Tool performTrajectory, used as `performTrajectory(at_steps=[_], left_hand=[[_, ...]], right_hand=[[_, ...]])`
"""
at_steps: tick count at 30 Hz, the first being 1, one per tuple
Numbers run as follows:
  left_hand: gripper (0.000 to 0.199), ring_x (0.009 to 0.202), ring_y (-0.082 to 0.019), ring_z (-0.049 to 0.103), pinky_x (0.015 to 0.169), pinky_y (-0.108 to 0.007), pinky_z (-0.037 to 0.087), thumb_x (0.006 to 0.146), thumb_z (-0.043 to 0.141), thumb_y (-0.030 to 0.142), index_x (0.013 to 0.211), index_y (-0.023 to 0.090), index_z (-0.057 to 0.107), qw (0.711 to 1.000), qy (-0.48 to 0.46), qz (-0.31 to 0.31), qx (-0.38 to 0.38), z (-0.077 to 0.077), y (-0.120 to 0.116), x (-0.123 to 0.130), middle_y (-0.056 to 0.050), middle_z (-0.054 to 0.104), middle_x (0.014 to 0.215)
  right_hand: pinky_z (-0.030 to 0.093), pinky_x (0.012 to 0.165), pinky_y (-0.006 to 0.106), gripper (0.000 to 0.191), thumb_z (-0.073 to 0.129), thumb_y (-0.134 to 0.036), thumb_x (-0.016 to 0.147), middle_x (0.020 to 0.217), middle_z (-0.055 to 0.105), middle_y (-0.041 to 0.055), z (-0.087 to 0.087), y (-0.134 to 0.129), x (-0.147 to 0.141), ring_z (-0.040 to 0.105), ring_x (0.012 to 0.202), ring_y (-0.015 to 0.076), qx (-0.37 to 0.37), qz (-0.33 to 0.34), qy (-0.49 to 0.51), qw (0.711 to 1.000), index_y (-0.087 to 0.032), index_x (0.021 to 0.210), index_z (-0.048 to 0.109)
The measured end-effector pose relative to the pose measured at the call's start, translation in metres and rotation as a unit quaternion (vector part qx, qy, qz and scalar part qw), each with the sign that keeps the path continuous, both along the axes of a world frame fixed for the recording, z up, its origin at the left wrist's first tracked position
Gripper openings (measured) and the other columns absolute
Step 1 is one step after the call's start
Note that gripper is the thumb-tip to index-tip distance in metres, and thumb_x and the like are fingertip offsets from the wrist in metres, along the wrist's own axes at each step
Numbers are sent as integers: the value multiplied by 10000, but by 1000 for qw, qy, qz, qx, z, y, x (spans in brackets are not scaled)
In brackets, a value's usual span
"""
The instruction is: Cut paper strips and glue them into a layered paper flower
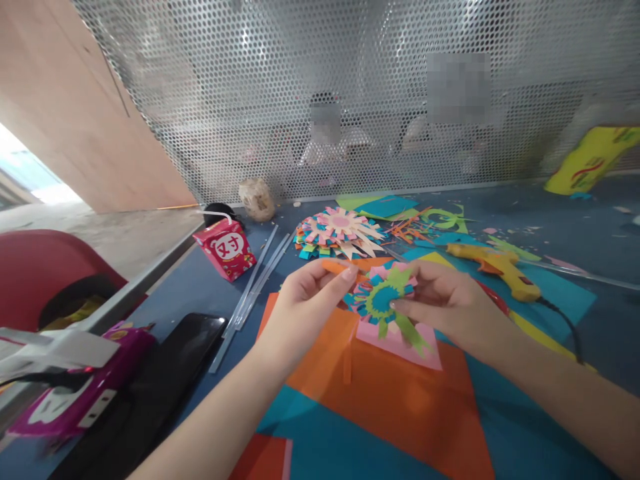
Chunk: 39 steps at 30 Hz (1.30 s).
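in the head view: pinching an orange strip between thumb and fingers of the left hand, nearly closed, and gripping the rosette by its right side with the right hand, curled in, with the thumb laid across the front. held between both hands, over the pink sheet and orange sheet; cannot tell whether also gripped at the left edge.

seems to be at the step of adding the strip to the rosette. would likely call next for a steady right grip and a careful placing of the strip without crushing the loops, perhaps with the glue gun, lying to the right.

looks round and layered: blue at the centre, fringed in green around that, edged with pink and blue, with green tails hanging below.
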<state>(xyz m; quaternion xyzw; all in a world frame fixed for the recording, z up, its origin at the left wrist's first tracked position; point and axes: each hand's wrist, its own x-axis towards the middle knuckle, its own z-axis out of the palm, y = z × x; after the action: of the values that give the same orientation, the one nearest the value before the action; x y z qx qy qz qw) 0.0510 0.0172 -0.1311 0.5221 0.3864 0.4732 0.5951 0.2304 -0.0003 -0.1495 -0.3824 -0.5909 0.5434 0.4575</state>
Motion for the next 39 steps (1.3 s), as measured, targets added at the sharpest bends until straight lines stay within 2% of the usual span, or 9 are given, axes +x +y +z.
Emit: performTrajectory(at_steps=[9,14,22,30,39], left_hand=[[139,724,-114,610,687,-217,464,754,642,289,801,159,657,1000,-1,-13,0,-1,1,-2,-20,683,770],[129,778,-136,624,728,-235,465,752,645,280,807,164,659,1000,9,-8,12,-3,2,-3,-31,694,803],[133,763,-131,615,721,-236,462,747,649,279,823,172,668,1000,11,-9,12,-5,2,-3,-31,689,817],[145,706,-119,604,679,-234,461,754,638,288,792,150,656,1000,6,-11,2,-4,4,-3,-36,686,783],[130,654,-108,617,652,-215,477,691,701,215,794,145,664,999,31,-8,-4,0,2,0,-16,685,695]], right_hand=[[432,362,208,151,636,-245,750,612,639,-57,-8,3,0,532,356,62,4,-7,-1,1000,-216,828,510],[415,355,215,160,637,-265,751,644,653,-41,-7,2,0,524,357,65,-1,0,-6,1000,-220,835,508],[424,382,215,145,638,-252,747,598,585,-73,-6,3,-1,527,382,60,0,-13,-10,1000,-218,799,506],[415,378,218,211,659,-281,710,617,576,-65,-11,6,0,496,389,54,-3,-42,-33,999,-213,774,469],[415,367,220,193,643,-304,729,623,584,-56,-8,4,-1,497,380,59,-8,-35,-43,998,-218,795,484]])
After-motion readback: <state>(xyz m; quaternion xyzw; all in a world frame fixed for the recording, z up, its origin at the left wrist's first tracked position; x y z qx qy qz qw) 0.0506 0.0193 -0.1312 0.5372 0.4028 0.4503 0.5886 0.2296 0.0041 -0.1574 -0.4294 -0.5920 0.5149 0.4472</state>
